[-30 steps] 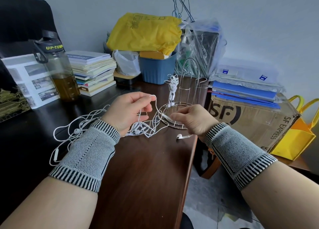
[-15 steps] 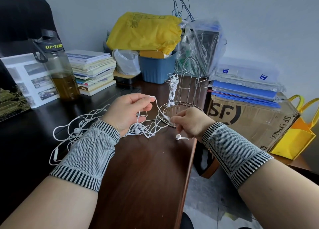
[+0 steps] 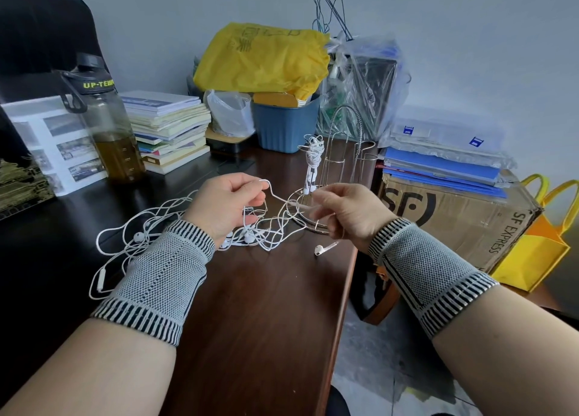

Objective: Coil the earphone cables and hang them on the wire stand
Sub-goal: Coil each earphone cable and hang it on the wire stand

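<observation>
Tabletop [image 3: 266,306] carries wire stand [image 3: 341,165] at 12 o'clock w/ one coiled set [image 3: 313,155] hung already; tangled earphone cables [image 3: 175,224] sit at 9. Best to free one strand fully before coiling, I'd say. Left hand [image 3: 225,205] & right hand [image 3: 351,212] are knuckles-up, fingers pinching cable between them; loose earbud [image 3: 320,250] lies below.

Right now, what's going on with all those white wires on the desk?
A person is sorting out tangled earphone cables. The left hand pinches a loop of cable, and the right hand pinches the same strand nearer the wire stand. One coiled set already hangs there; a loose earbud lies on the desk.
</observation>
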A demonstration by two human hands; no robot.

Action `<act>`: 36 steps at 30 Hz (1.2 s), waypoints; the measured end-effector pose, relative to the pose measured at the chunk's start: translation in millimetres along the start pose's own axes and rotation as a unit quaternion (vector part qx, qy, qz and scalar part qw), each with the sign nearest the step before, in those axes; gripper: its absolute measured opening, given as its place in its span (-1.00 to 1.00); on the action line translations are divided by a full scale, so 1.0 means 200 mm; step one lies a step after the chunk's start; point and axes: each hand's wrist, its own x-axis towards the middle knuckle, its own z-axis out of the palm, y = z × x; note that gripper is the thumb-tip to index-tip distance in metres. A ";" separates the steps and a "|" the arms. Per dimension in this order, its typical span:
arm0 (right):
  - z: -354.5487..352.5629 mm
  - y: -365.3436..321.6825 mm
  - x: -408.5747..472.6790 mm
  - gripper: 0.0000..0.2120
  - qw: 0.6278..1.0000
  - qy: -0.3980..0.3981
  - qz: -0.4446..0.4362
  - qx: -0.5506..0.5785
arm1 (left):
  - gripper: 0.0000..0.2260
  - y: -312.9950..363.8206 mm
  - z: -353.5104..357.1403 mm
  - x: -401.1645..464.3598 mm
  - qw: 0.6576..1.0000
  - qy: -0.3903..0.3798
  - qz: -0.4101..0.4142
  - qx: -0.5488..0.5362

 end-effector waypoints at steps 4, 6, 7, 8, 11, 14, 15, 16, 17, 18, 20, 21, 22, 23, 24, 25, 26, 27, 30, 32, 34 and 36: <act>0.02 0.04 0.02 -0.89 0.989 -0.001 0.000 -0.145 | -0.91 0.00 0.00 0.00 1.000 -0.011 0.006 -0.016; 0.01 0.04 0.02 -0.82 0.974 0.002 0.000 -0.228 | -0.91 0.00 0.00 0.00 1.000 -0.007 0.008 -0.024; 0.01 0.04 0.02 -0.81 0.972 -0.001 0.001 -0.236 | -0.91 0.00 0.00 0.01 1.000 -0.004 0.010 -0.026; 0.00 0.04 0.01 -0.80 0.975 -0.003 0.002 -0.221 | -0.92 0.00 0.00 0.01 1.000 -0.001 0.012 -0.027; -0.01 0.01 0.00 -0.83 0.998 0.014 -0.007 -0.055 | -0.92 -0.01 0.00 0.01 1.000 0.003 0.013 -0.021; -0.03 -0.03 0.00 -0.89 0.992 0.042 -0.028 0.116 | -0.91 -0.02 -0.01 0.01 1.000 0.002 0.012 -0.006; -0.03 -0.04 -0.01 -0.88 0.987 0.048 -0.033 0.148 | -0.91 -0.02 -0.01 0.02 1.000 0.000 0.014 0.003; -0.04 -0.05 -0.01 -0.85 0.983 0.051 -0.039 0.172 | -0.90 -0.03 -0.01 0.02 1.000 -0.002 0.016 0.014; -0.04 -0.06 -0.01 -0.83 0.980 0.052 -0.044 0.187 | -0.91 -0.03 -0.01 0.02 0.999 -0.006 0.018 0.026; -0.04 -0.07 -0.01 -0.81 0.978 0.055 -0.052 0.195 | -0.92 -0.03 0.00 0.02 0.999 -0.010 0.019 0.038; -0.04 -0.08 -0.01 -0.82 0.975 0.063 -0.071 0.203 | -0.95 -0.04 0.00 0.01 0.998 -0.016 0.020 0.062; -0.04 -0.08 -0.01 -0.83 0.972 0.067 -0.080 0.210 | -0.95 -0.04 0.00 0.02 0.997 -0.017 0.020 0.077; -0.04 -0.08 -0.01 -0.84 0.970 0.070 -0.087 0.218 | -0.95 -0.04 0.00 0.02 0.995 -0.020 0.019 0.092; -0.04 -0.09 -0.02 -0.85 0.967 0.071 -0.093 0.227 | -0.95 -0.05 -0.01 0.02 0.993 -0.025 0.017 0.111; -0.05 -0.09 -0.02 -0.85 0.965 0.070 -0.097 0.235 | -0.96 -0.05 -0.01 0.02 0.990 -0.032 0.017 0.133; -0.05 -0.09 -0.02 -0.85 0.963 0.068 -0.100 0.242 | -0.97 -0.05 -0.01 0.02 0.986 -0.040 0.020 0.159; -0.05 -0.09 -0.02 -0.84 0.962 0.066 -0.102 0.247 | -0.99 -0.05 -0.01 0.01 0.981 -0.051 0.023 0.185; -0.05 -0.10 -0.02 -0.84 0.961 0.065 -0.103 0.249 | -0.96 -0.05 0.00 0.00 0.976 -0.063 0.025 0.206; -0.05 -0.10 -0.02 -0.83 0.961 0.069 -0.104 0.247 | -0.87 -0.06 0.01 -0.01 0.958 -0.107 0.024 0.266; -0.04 -0.10 -0.02 -0.82 0.962 0.072 -0.100 0.245 | -0.86 -0.06 0.02 -0.01 0.953 -0.120 0.027 0.278; -0.04 -0.10 -0.03 -0.82 0.961 0.072 -0.093 0.250 | -0.86 -0.06 0.04 -0.01 0.954 -0.106 0.034 0.280; -0.05 -0.12 -0.04 -0.83 0.959 0.072 -0.084 0.261 | -0.83 -0.06 0.05 -0.01 0.956 -0.073 0.044 0.280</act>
